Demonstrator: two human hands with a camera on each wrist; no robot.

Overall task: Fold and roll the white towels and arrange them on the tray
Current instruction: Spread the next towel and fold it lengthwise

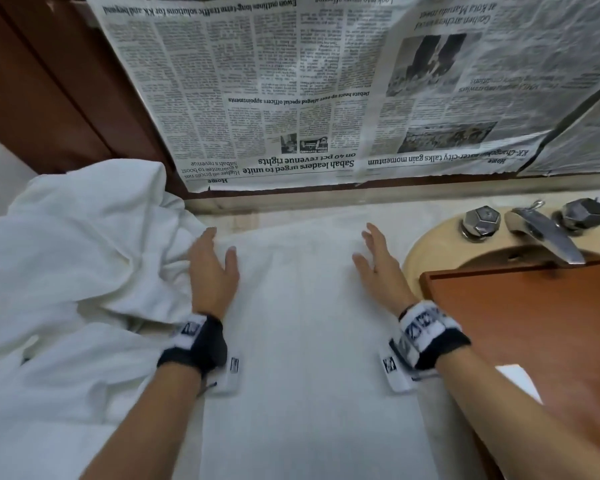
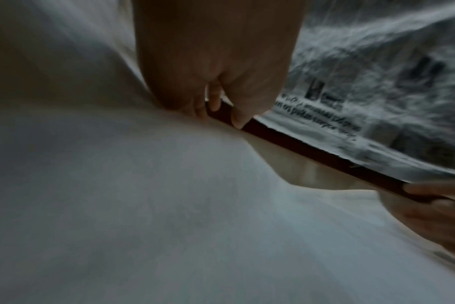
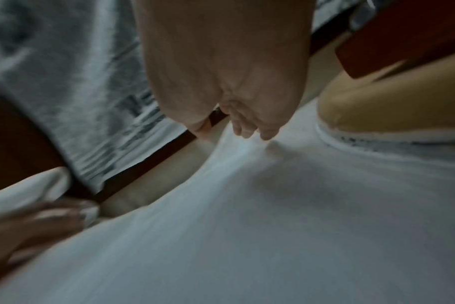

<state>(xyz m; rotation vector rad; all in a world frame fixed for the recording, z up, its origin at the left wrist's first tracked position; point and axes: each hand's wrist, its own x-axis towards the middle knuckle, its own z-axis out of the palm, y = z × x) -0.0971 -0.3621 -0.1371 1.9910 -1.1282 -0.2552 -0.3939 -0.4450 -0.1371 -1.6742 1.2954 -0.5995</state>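
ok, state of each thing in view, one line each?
flat towel: spread flat on the counter between the hands
left hand: open, fingers straight on the flat towel's left edge
right hand: open, at its right edge
towel heap: crumpled, unfolded
tray: over the sink, no towels on it
tap: no water running

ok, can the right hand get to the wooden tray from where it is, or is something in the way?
Probably yes. The right hand lies open on the flat white towel, and the wooden tray sits just to its right over the sink. Nothing stands between them; the faucet is behind the tray.
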